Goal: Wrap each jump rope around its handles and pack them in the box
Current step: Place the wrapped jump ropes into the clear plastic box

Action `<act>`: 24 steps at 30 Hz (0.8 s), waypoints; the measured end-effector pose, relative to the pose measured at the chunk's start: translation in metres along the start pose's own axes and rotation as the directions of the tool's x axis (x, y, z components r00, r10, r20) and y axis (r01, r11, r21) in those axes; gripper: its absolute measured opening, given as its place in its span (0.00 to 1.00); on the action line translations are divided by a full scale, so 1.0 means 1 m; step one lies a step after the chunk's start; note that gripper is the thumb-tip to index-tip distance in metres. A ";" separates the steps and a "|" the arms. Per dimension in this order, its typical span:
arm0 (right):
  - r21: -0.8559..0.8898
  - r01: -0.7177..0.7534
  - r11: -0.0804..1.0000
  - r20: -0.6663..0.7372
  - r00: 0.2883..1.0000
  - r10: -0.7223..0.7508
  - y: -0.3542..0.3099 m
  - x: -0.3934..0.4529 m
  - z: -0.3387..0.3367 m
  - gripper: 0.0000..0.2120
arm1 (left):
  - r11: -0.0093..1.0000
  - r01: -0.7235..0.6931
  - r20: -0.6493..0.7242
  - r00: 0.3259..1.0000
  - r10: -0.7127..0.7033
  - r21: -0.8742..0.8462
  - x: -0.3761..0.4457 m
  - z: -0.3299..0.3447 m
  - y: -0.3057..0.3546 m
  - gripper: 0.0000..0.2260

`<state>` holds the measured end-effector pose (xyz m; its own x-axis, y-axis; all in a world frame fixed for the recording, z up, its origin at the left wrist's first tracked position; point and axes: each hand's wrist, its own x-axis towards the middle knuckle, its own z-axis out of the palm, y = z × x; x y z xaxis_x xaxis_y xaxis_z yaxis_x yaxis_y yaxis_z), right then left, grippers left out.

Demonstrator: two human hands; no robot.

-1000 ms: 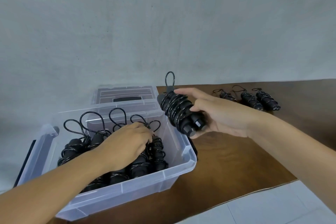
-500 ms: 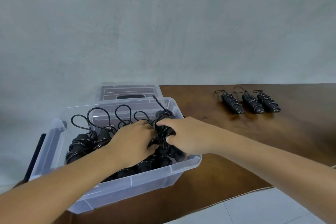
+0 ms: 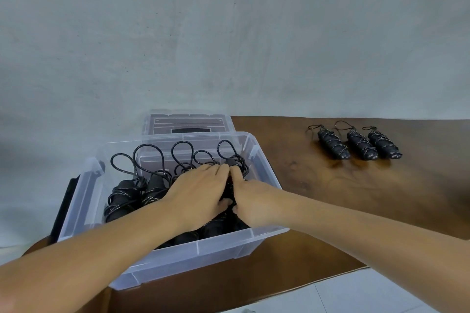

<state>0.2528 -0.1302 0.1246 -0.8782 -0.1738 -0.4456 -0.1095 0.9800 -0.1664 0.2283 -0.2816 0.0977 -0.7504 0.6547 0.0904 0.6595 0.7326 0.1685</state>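
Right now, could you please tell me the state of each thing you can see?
box: open, partly filled with wrapped ropes
lid: off, behind box
three wrapped ropes: on table, unpacked
left hand: on ropes in box
right hand: settling a rope in box

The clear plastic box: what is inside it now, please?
Inside the box lie wrapped black jump ropes, loops toward the wall. The left hand and right hand rest on them and cover several, so no exact count is possible.

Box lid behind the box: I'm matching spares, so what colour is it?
Clear lid, dark handle; head view.
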 end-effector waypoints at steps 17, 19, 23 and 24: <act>-0.208 0.044 0.977 0.124 0.992 -0.018 -0.004 -0.001 -0.020 0.36 | 0.994 0.112 0.051 0.992 -0.113 0.015 0.002 -0.001 0.003 0.27; -0.245 0.057 0.968 0.157 0.987 -0.019 -0.005 -0.002 -0.020 0.34 | 0.994 0.110 0.057 0.992 -0.110 0.002 0.002 -0.002 0.002 0.27; -0.283 0.074 0.956 0.041 0.997 -0.065 0.001 -0.007 -0.029 0.25 | 0.991 0.055 0.070 0.996 -0.047 -0.119 0.000 -0.002 -0.009 0.30; -0.274 0.069 0.959 -0.046 0.995 -0.085 0.004 -0.009 -0.035 0.22 | 0.985 0.046 0.079 0.996 -0.034 -0.165 -0.001 -0.003 -0.012 0.32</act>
<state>0.2438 -0.1210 0.1587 -0.8862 -0.2520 -0.3888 -0.2937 0.9545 0.0508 0.2206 -0.2913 0.0986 -0.7663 0.6424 0.0068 0.6076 0.7214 0.3323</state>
